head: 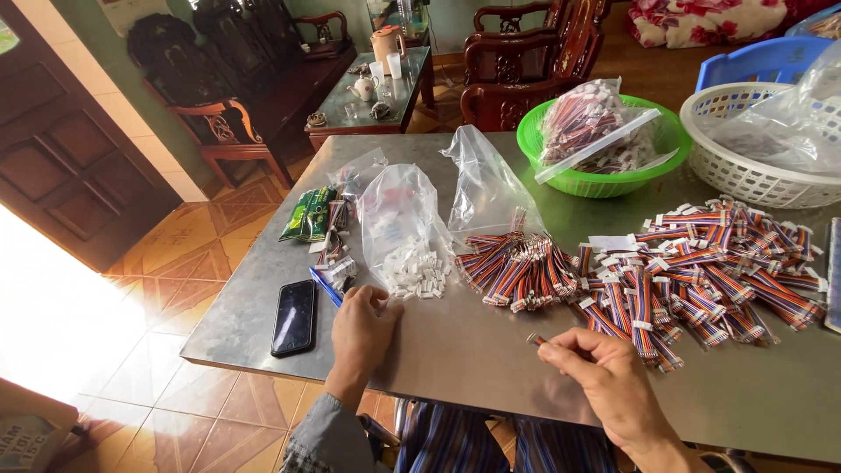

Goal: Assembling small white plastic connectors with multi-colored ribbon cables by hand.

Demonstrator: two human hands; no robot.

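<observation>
Right hand (604,381) lowest in view, palm down over steel desk (473,350), fingers pinched on small striped wire lead (535,338) (tip pokes out left of thumb). Left hand (361,328) rests knuckles-up on desk, fingertips curled at loose white connectors (419,276) spilling from clear bag (399,219); whether it grips one, cannot tell. Black phone (294,317) just left.
</observation>
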